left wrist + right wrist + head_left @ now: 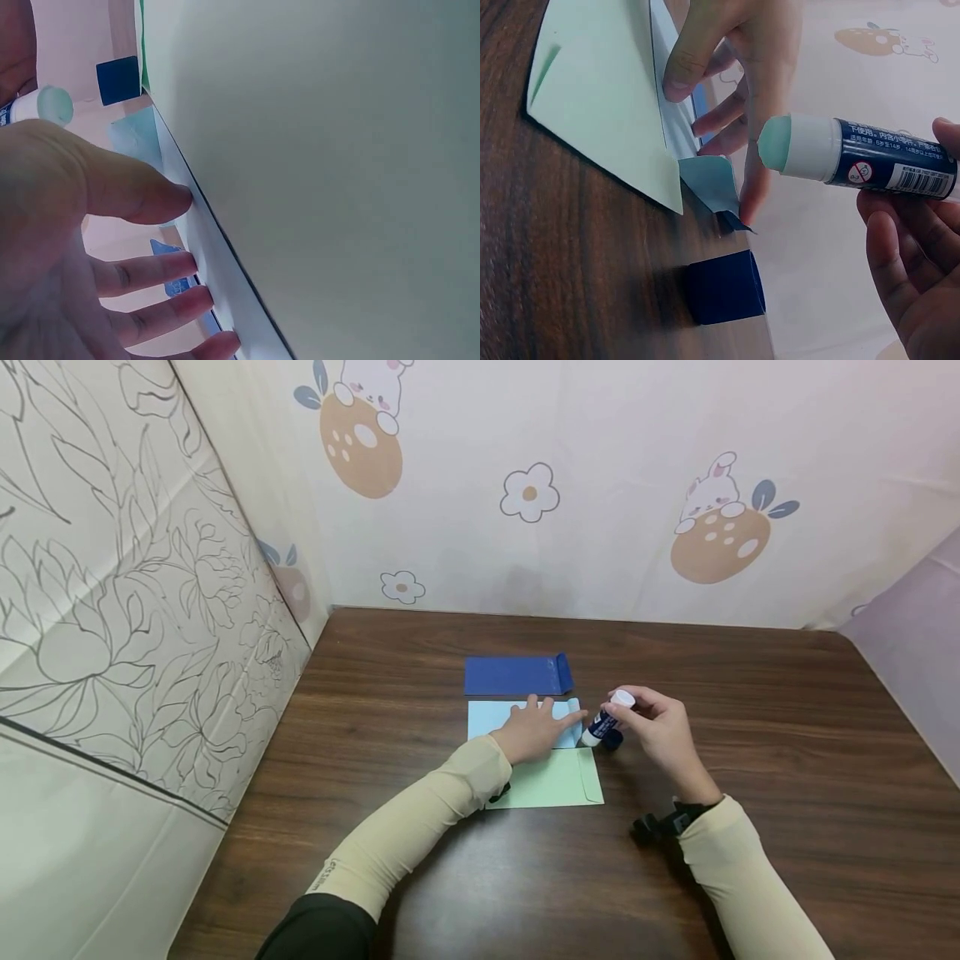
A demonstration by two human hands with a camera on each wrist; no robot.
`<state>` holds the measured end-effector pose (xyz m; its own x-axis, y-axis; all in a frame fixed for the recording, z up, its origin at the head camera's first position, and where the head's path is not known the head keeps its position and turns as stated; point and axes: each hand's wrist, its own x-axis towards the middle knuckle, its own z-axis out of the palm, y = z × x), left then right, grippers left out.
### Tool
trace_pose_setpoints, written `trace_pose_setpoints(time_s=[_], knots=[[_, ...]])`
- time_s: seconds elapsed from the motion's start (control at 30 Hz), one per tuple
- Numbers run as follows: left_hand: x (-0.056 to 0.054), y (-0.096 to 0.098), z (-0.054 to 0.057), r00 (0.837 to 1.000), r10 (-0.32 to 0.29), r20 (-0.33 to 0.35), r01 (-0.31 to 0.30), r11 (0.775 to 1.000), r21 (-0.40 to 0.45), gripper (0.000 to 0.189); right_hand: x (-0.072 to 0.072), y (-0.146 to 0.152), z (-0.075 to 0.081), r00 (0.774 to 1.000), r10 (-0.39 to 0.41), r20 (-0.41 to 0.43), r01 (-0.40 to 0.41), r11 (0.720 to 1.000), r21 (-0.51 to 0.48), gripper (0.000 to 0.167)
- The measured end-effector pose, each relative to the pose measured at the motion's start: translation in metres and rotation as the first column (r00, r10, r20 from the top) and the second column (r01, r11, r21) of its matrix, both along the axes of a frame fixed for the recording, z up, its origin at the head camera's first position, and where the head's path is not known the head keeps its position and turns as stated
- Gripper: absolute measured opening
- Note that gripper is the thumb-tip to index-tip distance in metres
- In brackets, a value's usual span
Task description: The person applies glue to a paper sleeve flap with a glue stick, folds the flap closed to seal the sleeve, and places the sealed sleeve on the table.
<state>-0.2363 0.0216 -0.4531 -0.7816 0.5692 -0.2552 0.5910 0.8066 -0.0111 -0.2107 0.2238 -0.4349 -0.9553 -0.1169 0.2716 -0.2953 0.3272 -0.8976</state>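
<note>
My left hand (534, 731) rests with spread fingers on a light blue envelope (487, 718). Its index finger or thumb reaches toward the flap (709, 180), which is raised at the right end. With its fingertips, my right hand (663, 735) pinches an uncapped glue stick (602, 720) that has a dark blue label. The pale tip of the glue (775, 144) points down toward the flap, and a gap shows between them in the right wrist view. On the table beside the flap stands the dark blue cap (727, 289).
A dark blue envelope (513, 677) lies behind the light blue one. In front lies a pale green envelope (558, 781), partly under the left wrist. All are on a brown wooden table (787, 718), with patterned cloth walls (465, 535) behind and at the left.
</note>
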Motion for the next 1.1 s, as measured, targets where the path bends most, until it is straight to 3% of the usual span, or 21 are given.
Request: trace_pose_setpoints(time_s=[0.13,0.37,0.7,0.83,1.1], knots=[[-0.001,-0.003,-0.002,1.0,0.014,0.006,-0.014,0.999,0.036,0.058,0.001,0.0,0.002,1.0,-0.001,0.008,0.001,1.0,0.001,0.026],[-0.003,-0.016,-0.002,0.998,0.038,0.049,-0.046,0.983,0.177,0.052,0.002,0.0,0.002,1.0,-0.012,0.027,0.012,1.0,0.001,0.029],[-0.007,-0.021,-0.009,0.998,0.013,0.06,-0.029,0.963,0.27,0.044,0.003,0.001,0.002,0.999,-0.009,0.032,0.009,1.0,-0.002,0.029],[-0.008,-0.019,-0.011,0.998,0.026,0.049,-0.038,0.964,0.262,0.043,0.002,-0.001,0.003,1.0,0.011,0.019,-0.011,1.0,0.002,0.028],[-0.006,-0.01,-0.008,0.999,0.046,-0.004,-0.045,0.986,0.163,0.034,0.001,0.0,0.002,1.0,-0.008,0.025,0.007,1.0,0.018,0.03]])
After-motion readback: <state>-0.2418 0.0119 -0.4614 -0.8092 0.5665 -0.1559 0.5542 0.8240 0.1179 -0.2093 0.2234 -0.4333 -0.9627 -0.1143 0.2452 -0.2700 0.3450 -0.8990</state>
